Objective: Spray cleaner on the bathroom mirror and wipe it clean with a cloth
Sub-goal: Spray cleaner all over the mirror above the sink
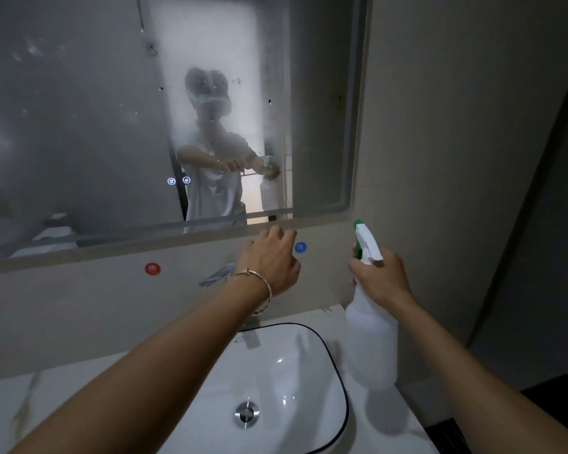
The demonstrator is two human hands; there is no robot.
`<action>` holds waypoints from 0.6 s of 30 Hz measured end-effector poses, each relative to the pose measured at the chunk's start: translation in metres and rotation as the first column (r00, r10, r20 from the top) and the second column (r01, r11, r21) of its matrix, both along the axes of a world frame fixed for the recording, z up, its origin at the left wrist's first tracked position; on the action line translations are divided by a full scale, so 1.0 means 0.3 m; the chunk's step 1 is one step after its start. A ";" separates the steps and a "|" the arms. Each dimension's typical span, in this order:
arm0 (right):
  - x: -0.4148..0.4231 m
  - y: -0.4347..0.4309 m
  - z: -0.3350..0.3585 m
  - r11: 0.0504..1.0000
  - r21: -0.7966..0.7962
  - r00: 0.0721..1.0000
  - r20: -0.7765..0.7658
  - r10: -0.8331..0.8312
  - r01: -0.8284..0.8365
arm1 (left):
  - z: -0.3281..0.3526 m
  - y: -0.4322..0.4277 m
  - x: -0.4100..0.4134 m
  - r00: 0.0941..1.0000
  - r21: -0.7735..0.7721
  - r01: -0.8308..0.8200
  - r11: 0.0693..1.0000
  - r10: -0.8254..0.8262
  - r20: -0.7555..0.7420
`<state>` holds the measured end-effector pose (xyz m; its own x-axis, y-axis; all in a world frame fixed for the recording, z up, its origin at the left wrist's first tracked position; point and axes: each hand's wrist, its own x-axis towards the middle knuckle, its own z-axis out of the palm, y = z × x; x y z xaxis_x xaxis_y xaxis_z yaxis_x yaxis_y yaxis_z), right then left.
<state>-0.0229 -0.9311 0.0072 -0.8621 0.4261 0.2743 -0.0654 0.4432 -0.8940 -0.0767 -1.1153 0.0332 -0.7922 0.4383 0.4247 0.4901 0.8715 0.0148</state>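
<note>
1. We are looking at a pale marbled countertop (63, 404) running in from the left, under a beige wall.
2. The mirror (79, 126) is hanging above it, covering the upper left and centre. Its glass is looking hazy, with droplets sitting on it and two small lit icons (171, 181) glowing low in the middle.
3. A red round sticker (152, 269) is sitting on the wall below the mirror, with the faucet (217, 275) to its right.
4. Our left hand (271, 257) is reaching toward the mirror's lower edge, its fingers loosely bent and narrow; a bracelet (259, 276) is circling the wrist.
5. A blue round sticker (300, 247) is showing just beside that hand.
6. The white sink basin (328, 362) is lying below, its drain (247, 413) at the bottom.
7. Our right hand (381, 276) is gripping the neck of the spray bottle (371, 339), raised right of the basin, its nozzle pointing up toward the mirror.
8. We are counting one mirror, one bottle, one basin, two stickers, two icons.
</note>
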 end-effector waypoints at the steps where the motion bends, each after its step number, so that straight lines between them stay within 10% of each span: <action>1: -0.004 -0.015 -0.001 1.000 -0.003 1.000 0.001 0.001 -0.001 | 0.000 -0.015 0.000 1.000 0.009 -0.003 1.000 0.003 0.000; 18: -0.107 -0.357 -0.031 0.981 0.099 0.986 0.028 0.166 -0.168 | 0.001 -0.365 0.004 0.988 0.034 -0.153 0.988 0.152 0.018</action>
<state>-0.0549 -1.0381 -0.0023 -0.9243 0.2465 0.2914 -0.1295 0.5156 -0.8470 -0.0755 -1.2248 0.0335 -0.8550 0.2965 0.4255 0.3508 0.9349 0.0534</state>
